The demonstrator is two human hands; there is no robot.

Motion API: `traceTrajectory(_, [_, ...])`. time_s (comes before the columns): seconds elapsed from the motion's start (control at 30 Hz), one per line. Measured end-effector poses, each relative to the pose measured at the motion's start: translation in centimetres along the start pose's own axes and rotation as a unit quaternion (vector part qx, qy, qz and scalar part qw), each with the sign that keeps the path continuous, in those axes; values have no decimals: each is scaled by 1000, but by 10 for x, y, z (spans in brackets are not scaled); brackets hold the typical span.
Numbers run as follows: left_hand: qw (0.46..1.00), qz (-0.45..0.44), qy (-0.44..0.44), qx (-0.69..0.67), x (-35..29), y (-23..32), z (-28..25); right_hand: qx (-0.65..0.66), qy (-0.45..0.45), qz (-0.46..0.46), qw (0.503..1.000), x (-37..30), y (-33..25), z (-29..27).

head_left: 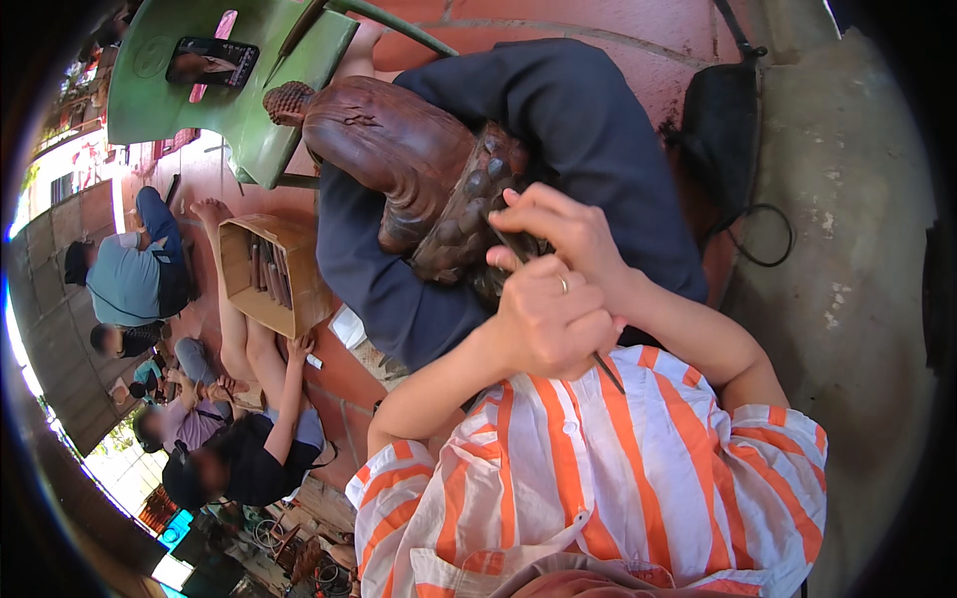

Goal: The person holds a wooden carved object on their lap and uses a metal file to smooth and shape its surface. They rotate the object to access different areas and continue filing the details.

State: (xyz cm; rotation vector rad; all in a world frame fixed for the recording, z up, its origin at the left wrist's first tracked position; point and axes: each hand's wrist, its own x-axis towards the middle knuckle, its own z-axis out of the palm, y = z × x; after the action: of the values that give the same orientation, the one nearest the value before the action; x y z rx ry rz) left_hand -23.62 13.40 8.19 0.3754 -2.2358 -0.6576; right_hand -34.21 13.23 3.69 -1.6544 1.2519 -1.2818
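Observation:
A dark brown carved wooden statue [394,135] of a robed figure with a knobbly-haired head lies tilted across my lap, its lotus-like base toward me. My left hand [553,317], with a ring on one finger, is wrapped round a thin dark hand tool [607,374]. One narrow end of the tool sticks out below that fist, toward my striped shirt. Just beyond, my right hand [568,234] has bent fingers closed about the tool's other end, against the statue's base. The working tip is hidden by fingers and shadow.
On a green chair [150,85] at far left lies a phone [212,63]. A cardboard box [309,299] holds several slim brown tools, with another person's hand [300,349] at its edge. Other people sit at left. A black bag [713,149] with a cord lies at right.

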Motion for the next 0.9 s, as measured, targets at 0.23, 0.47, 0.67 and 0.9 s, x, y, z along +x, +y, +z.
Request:
traceTrajectory(0.23, [998,2,-55,-33,-12,4,-11,5,-19,-8,1000,-12,-2,5])
traceTrajectory(0.47, [998,-44,6,51,-17,14,-13,-16,40,21,999,-5,-8,11])
traceTrajectory(0.67, [999,-42,11,-1,-28,15,-15,-36,24,-16,999,-9,-7,11])
traceTrajectory(0.9, [999,-26,28,-2,-29,5,-16,-67,15,-12,998,-4,-6,8])
